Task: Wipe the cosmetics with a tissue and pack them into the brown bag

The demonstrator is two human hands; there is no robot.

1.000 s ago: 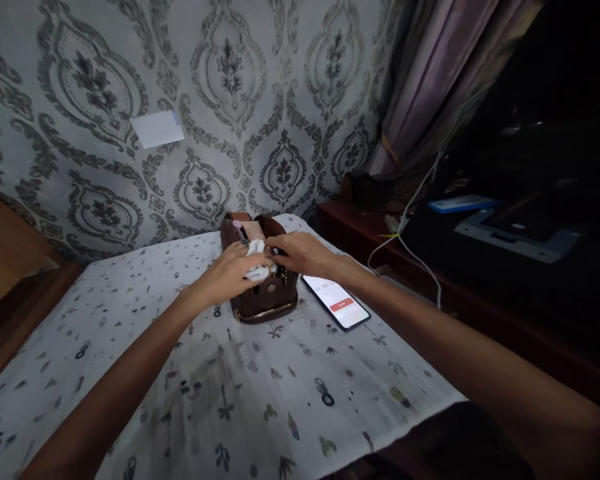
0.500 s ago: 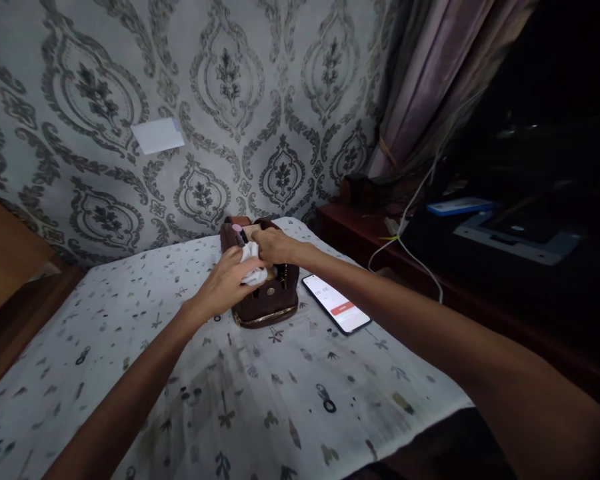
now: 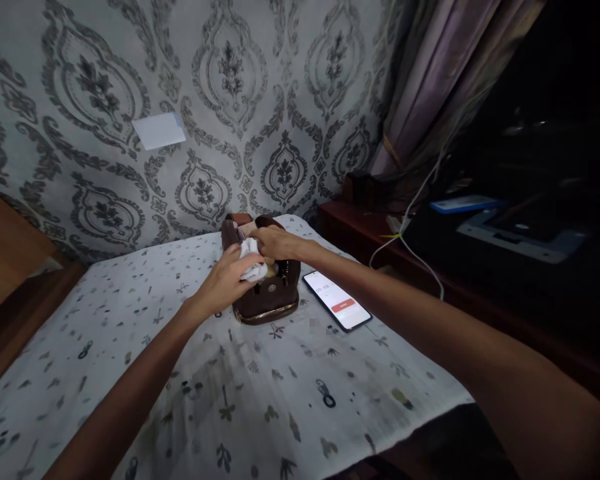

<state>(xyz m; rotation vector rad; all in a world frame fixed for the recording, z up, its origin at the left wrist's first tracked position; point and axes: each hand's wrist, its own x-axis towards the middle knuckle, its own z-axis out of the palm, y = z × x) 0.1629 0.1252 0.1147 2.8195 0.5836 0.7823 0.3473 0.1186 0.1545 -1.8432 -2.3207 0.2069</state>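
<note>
A brown handbag (image 3: 270, 303) with a gold zip along its front stands on the bed, its top gaping. My left hand (image 3: 225, 277) is wrapped round a crumpled white cloth (image 3: 253, 265) over the bag's opening. Just beyond it my right hand (image 3: 276, 243) reaches into the opening with curled fingers, and the fingertips are hidden, so I cannot make out what they grip. A pale pinkish item (image 3: 245, 230) shows inside near the far rim. The rest of the bag's contents is mostly covered by both hands.
A lit phone (image 3: 337, 300) lies on the patterned sheet (image 3: 250, 400), right of the bag and close to my right forearm. White cables (image 3: 420, 200) hang by the dark red furniture (image 3: 335, 217) at right. The patterned wall (image 3: 230, 127) rises behind the bag.
The pink round-topped item at the bag's back left sits lower and shows less. Both hands stay almost in place, with the white cloth still in my left hand.
</note>
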